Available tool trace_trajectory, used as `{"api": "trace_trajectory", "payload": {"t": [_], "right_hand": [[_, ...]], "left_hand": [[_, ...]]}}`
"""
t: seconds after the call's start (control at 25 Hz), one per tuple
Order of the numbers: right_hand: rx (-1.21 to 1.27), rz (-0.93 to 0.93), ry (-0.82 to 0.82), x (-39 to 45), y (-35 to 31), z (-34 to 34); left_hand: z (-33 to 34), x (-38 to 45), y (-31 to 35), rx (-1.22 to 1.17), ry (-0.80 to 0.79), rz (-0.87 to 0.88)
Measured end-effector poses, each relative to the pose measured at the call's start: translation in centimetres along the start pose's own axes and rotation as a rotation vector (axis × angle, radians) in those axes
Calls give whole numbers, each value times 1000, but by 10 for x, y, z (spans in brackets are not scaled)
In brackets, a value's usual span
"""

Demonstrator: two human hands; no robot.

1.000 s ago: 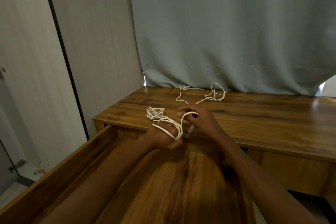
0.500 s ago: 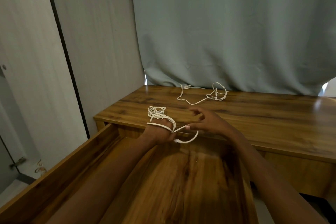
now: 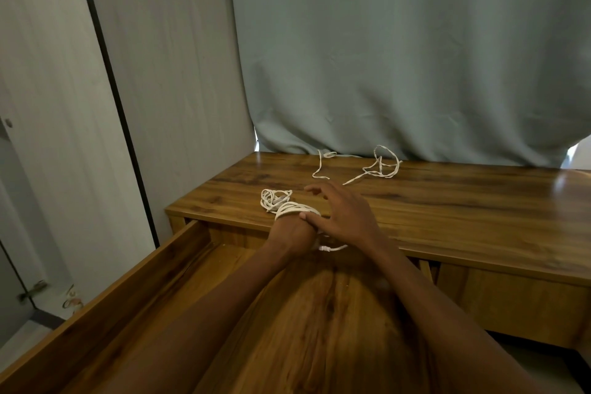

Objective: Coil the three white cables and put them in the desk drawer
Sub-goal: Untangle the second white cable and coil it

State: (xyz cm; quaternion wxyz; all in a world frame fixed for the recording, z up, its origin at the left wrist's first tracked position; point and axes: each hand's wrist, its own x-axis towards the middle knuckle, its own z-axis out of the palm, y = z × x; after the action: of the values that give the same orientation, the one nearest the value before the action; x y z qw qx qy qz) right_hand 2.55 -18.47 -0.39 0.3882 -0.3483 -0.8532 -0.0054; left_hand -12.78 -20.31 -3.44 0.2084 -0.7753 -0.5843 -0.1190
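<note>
The left hand [image 3: 292,232] holds the wound white cable [image 3: 295,208] above the open desk drawer [image 3: 179,269]. The right hand [image 3: 343,217], fingers spread, should tuck the dangling connector end [image 3: 324,248] before release.

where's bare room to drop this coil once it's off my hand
The open wooden drawer floor is bare beneath both arms. The wooden desk top is bare right of the right hand. Crowded: the small coiled white cable and loose white cable by the curtain.

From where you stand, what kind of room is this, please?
Probably a bedroom or home study. A wooden desk with an open drawer stands against a grey-green curtain, beside pale panelled wardrobe doors.
</note>
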Motion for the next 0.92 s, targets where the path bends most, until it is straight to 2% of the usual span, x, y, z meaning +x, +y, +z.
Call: {"api": "trace_trajectory", "payload": {"t": [0.12,0.28,0.44,0.56,0.72,0.8,0.92], "right_hand": [[292,201,-149,6,2,-8],[276,248,-402,2,6,-13],[278,277,-335,-1,13,-7],[480,305,-305,-5,24,-12],[810,363,-298,-9,27,-19],[887,457,-291,-10,24,-23],[1012,537,-314,-16,26,-22]], "left_hand": [[-2,-2,-1,107,2,154],[4,-7,-8,168,45,332],[6,-8,-4,107,133,413],[6,-10,-9,85,293,498],[-7,-11,-19,11,522,467],[-14,-12,-21,-114,502,478],[-19,-14,-23,-293,328,398]]}}
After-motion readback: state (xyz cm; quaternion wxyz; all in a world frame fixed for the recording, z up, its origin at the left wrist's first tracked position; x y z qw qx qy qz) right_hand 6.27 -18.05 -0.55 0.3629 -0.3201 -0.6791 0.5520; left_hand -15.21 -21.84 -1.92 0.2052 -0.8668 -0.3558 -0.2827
